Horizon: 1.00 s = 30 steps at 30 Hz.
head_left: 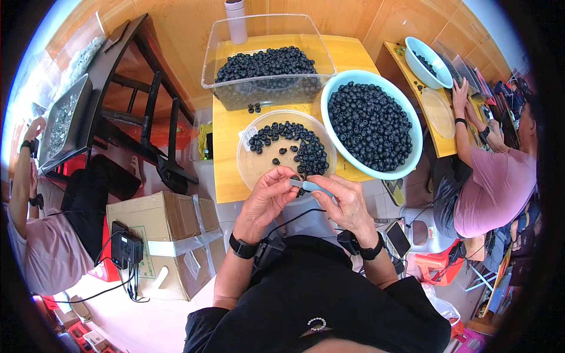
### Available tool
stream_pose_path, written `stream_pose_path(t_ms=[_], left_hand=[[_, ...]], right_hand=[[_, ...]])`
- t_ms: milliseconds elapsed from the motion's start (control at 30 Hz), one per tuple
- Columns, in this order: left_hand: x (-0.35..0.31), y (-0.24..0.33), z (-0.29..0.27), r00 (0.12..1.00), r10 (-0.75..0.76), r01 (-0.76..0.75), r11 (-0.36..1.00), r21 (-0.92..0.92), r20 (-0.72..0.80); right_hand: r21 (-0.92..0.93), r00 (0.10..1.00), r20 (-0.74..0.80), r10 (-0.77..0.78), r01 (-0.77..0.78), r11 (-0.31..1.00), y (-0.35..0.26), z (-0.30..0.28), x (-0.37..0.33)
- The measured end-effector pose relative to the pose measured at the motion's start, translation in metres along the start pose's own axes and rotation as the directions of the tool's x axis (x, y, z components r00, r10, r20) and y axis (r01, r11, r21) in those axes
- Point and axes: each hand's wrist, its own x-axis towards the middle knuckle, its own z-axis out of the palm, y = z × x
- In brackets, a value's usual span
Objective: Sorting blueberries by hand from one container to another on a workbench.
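Note:
My right hand (348,203) grips a small knife (313,186) by its pale blue handle, the short metal blade pointing toward my left fingers. My left hand (268,197) is closed in a pinch at the blade's tip. A small dark part seems to be between those fingertips, mostly hidden. Just beyond both hands lies a round clear plastic lid (250,167) with many small black round parts (311,154) spread on it, some showing holes. More of these parts fill a light blue basin (331,130) at the right and a clear plastic bin (235,94) behind.
The yellow table (226,182) carries these containers and a pale tumbler (236,23). A taped cardboard box (176,235) stands at my left, with a black device (126,247) on it. Co-workers sit on both sides; the right one, in a pink shirt (500,176), works at another table.

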Motion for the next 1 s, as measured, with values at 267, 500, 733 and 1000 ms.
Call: stream_pose_path(t_ms=[267, 500, 733, 1000], left_hand=[[-0.011, 0.008, 0.019, 0.998, -0.058, 0.053, 0.99, 0.131, 0.032], [-0.012, 0.003, 0.013, 0.996, -0.028, 0.035, 0.996, 0.083, -0.079], [-0.006, -0.004, 0.011, 0.993, -0.036, 0.043, 0.997, 0.062, -0.109], [-0.004, -0.008, 0.014, 0.996, -0.025, 0.025, 1.0, 0.002, -0.082]], right_hand=[[-0.067, 0.986, -0.166, 0.029, -0.04, 0.997, 0.028, 0.005, 0.002], [0.087, 0.98, -0.152, 0.127, -0.115, 0.99, 0.024, -0.008, 0.001], [0.184, 0.99, -0.003, 0.139, -0.136, 0.973, 0.004, -0.005, -0.006], [0.256, 0.971, -0.162, 0.177, -0.131, 0.958, 0.012, -0.004, -0.011]])
